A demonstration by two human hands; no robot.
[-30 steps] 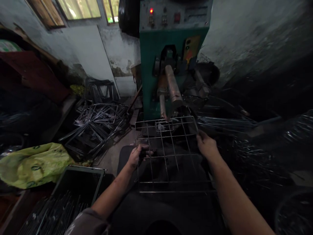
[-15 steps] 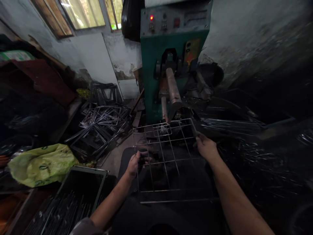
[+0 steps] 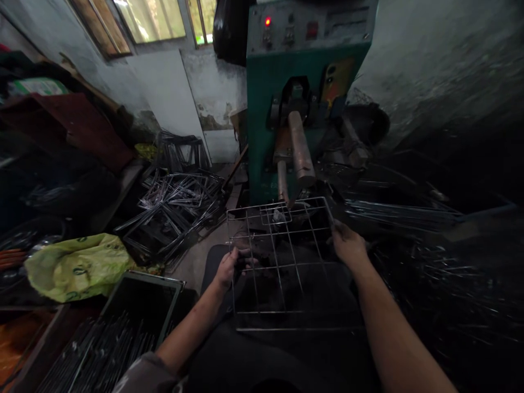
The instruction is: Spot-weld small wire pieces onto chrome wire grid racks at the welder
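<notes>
A wire grid rack with thin crossed rods spans the space between my two hands over my lap. My left hand is closed on its left edge, with some fingers showing beneath the wires. On the opposite side my right hand grips the edge near the far corner. The rack's far edge, where a small rectangular wire loop shows, lies by the copper-coloured electrodes of a green machine. Whether the metal touches the lower electrode I cannot tell.
A red light glows on the machine's panel. To the left lie a heap of wire frames, a yellow-green sack and a crate with metal rods. Several more wire pieces lie at right.
The view has shifted, so the machine and heaps appear farther right. Both hands keep their hold on the rack, whose far edge stays by the electrodes.
</notes>
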